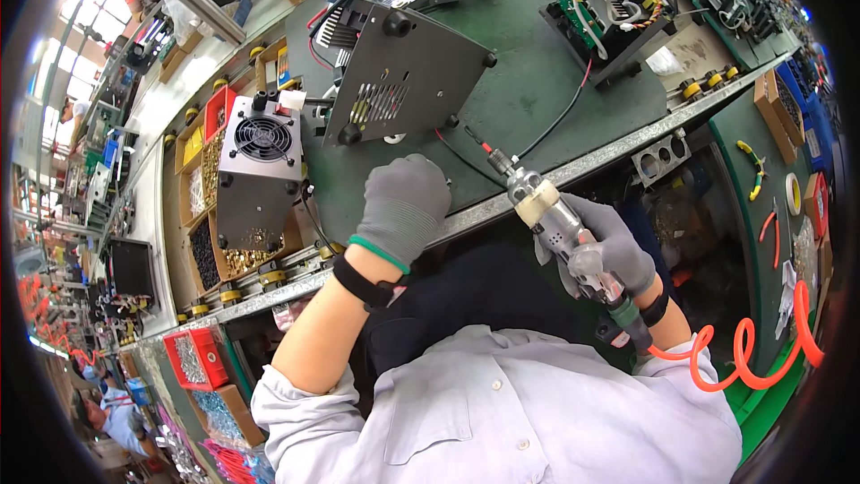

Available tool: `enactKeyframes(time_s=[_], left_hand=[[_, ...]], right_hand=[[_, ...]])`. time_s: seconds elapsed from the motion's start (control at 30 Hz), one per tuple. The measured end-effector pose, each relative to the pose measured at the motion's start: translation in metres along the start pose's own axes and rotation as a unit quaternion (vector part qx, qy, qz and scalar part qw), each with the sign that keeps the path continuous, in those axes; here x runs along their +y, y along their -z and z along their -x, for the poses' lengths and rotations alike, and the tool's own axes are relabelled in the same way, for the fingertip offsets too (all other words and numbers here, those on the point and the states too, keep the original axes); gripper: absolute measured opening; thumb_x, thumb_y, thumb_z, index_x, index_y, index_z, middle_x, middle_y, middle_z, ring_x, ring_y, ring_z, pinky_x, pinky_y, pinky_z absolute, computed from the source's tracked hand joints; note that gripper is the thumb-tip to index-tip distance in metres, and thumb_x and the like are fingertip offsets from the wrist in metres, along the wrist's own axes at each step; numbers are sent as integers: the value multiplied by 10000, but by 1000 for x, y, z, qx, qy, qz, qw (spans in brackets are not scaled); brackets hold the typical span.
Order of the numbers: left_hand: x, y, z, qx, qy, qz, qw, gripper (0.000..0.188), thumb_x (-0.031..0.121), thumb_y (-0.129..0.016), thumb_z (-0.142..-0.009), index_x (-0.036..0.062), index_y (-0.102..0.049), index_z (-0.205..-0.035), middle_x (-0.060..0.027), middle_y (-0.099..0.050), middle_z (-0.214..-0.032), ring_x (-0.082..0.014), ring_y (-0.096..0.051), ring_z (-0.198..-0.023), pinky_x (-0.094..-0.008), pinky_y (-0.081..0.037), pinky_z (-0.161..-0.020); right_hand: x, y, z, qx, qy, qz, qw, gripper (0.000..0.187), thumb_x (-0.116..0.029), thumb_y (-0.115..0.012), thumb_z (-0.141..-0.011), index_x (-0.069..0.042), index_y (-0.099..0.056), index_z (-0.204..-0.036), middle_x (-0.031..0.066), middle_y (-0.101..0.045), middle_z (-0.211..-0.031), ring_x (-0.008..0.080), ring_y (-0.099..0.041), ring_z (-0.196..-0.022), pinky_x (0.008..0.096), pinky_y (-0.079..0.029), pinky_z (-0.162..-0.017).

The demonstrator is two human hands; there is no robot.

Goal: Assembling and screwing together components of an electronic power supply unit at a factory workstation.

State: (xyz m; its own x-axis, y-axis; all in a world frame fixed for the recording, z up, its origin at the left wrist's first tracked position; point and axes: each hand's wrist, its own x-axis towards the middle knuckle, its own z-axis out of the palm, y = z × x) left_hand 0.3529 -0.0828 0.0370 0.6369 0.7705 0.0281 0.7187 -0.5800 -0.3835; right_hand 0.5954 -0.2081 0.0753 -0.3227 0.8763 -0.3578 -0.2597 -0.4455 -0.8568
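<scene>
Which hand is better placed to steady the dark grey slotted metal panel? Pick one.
Probably the grey-gloved left hand: it is nearer the panel, while the grey-gloved right hand holds a silver cylindrical driver.

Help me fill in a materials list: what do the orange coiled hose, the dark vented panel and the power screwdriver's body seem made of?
Orange coiled hose: probably flexible plastic, smooth, judging by its even, bright-coloured loops.
Dark vented panel: likely sheet metal, matte coated, being flat with cut slots.
Power screwdriver body: apparently bare metal, semi-polished, from its silvery sheen.
</scene>
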Motion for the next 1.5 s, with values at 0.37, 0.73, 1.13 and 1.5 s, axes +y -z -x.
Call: enactKeyframes(time_s=[0.37,0.73,1.13,1.5], left_hand=[[-24,60,43,195,195,705,653,144,-54,-603,-845,7,-638,-971,-24,-665,-871,-50,-607,-742,-200,-493,-671],[-30,87,36,296,104,539,782,195,-71,-678,-811,-3,-685,-993,-55,-686,-1013,-73,-631,-793,-216,-513,-722],[-43,107,19,336,-88,270,898,227,-11,-734,-758,62,-697,-969,-70,-702,-970,-194,-665,-740,-300,-537,-677],[-59,147,-6,341,-27,193,920,377,89,-752,-807,61,-686,-1177,-76,-658,-971,-240,-635,-846,-351,-521,-754]], right_hand=[[-18,-17,21,-121,-10,27,992,948,-289,-833,-602,42,-485,-1419,87,-637,-1104,125,-588,-921,283,-495,-811],[-32,-20,36,-102,-7,18,995,963,-284,-858,-592,51,-488,-1416,79,-639,-1108,127,-592,-942,288,-489,-835],[-33,-15,40,-87,-4,-9,996,843,-197,-802,-626,40,-512,-1380,86,-641,-1008,125,-608,-833,276,-521,-735],[-46,-24,11,-58,163,24,985,574,-137,-721,-711,32,-568,-1238,34,-627,-917,80,-583,-695,242,-507,-616]])
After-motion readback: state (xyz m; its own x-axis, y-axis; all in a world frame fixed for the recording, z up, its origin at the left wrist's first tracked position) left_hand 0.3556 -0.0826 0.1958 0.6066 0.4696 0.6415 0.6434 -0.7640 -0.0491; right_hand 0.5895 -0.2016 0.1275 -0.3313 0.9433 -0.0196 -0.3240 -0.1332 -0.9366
